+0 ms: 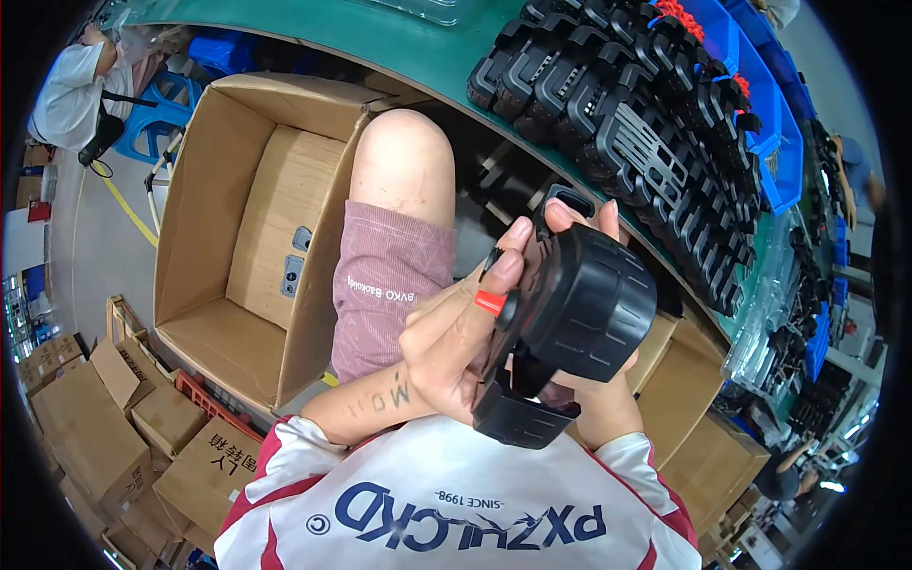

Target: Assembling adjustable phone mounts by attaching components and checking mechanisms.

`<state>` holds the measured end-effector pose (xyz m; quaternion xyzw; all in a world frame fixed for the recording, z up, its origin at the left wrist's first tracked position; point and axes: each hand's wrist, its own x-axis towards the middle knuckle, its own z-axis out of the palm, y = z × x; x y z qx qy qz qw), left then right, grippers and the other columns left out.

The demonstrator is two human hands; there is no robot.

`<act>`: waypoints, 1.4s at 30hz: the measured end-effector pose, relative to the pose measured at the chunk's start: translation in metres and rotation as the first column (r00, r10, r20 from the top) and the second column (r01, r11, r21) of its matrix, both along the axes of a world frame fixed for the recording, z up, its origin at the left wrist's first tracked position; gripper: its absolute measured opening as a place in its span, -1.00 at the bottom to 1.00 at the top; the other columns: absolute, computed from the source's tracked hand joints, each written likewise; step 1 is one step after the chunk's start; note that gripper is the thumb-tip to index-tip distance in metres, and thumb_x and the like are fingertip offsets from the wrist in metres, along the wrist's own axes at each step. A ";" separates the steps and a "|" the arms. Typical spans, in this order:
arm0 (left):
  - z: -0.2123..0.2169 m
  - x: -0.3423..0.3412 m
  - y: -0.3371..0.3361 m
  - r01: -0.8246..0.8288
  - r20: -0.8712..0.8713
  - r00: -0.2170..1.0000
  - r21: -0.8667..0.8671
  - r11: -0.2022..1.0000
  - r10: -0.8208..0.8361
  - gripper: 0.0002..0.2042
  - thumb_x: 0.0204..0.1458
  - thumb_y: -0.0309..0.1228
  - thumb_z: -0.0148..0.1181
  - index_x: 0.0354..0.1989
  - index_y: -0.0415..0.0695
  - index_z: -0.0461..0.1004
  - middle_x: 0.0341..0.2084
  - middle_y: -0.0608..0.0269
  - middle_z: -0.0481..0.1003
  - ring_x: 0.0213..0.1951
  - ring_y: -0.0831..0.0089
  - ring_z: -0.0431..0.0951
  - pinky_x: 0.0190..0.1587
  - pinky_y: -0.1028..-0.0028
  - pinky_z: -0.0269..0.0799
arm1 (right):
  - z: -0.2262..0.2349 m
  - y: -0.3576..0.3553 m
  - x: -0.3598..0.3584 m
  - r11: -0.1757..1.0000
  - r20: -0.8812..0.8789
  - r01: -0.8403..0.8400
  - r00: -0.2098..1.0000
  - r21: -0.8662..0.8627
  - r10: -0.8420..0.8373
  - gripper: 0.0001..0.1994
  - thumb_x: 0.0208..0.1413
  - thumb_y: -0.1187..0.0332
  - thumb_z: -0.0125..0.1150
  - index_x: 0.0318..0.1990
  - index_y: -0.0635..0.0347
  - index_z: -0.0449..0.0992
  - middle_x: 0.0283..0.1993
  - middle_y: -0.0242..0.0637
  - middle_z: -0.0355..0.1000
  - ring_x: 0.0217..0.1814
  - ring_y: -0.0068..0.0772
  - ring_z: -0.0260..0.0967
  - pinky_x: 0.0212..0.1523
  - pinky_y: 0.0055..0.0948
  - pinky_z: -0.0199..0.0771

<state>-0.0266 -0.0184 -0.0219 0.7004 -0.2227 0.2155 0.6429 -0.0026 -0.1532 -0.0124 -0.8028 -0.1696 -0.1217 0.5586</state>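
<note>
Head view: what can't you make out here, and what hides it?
All in the head view:
- Right hand: palm, hidden behind the black part.
- The black part's far side: turned away from the camera.
- Co-worker, upper left: head, cut off by the dark rim.
- Red pieces: too small to tell apart.

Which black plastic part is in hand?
The bulky black part held between left hand and right hand; the rows of black parts sit on the green table.

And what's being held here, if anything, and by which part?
A black plastic casing, in both hands: the left hand at its left side, near a red piece; the right hand mostly hidden, fingertips at the far end.
</note>
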 end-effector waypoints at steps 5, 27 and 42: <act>0.001 0.002 0.002 -0.046 -0.055 0.997 0.068 0.997 0.050 -0.50 -0.13 -0.62 0.20 0.05 -0.51 0.29 -0.02 -0.35 0.37 -0.07 0.02 0.51 -0.09 0.42 0.46 | 0.011 0.005 0.004 0.995 0.106 0.034 0.994 -0.091 -0.025 -0.59 -0.30 0.56 0.28 -0.16 0.43 0.50 -0.08 0.07 0.45 -0.01 -0.03 0.43 0.23 -0.14 0.16; -0.019 0.020 0.030 0.098 -0.453 0.675 -0.727 0.680 -0.582 -0.64 0.00 -0.66 0.11 0.01 -0.36 0.31 -0.27 0.08 0.50 -0.40 0.60 0.45 -0.32 0.73 0.38 | 0.015 -0.007 0.024 0.970 -0.132 -0.235 0.962 0.056 0.241 -0.76 -0.27 0.55 0.25 -0.75 0.21 0.27 -0.78 -0.42 0.21 -0.78 -0.57 -0.01 -0.74 -0.60 -0.01; -0.017 0.023 0.024 0.034 -0.599 0.715 -0.485 0.874 -0.360 -0.66 0.01 -0.67 0.10 0.00 -0.28 0.34 -0.23 0.13 0.49 -0.31 0.58 0.46 -0.21 0.72 0.36 | 0.004 -0.021 0.022 0.959 -0.559 -0.137 0.789 0.247 0.257 -0.77 -0.20 0.53 0.34 -0.64 0.26 0.34 -0.69 -0.41 0.29 -0.71 -0.62 0.05 -0.68 -0.63 0.05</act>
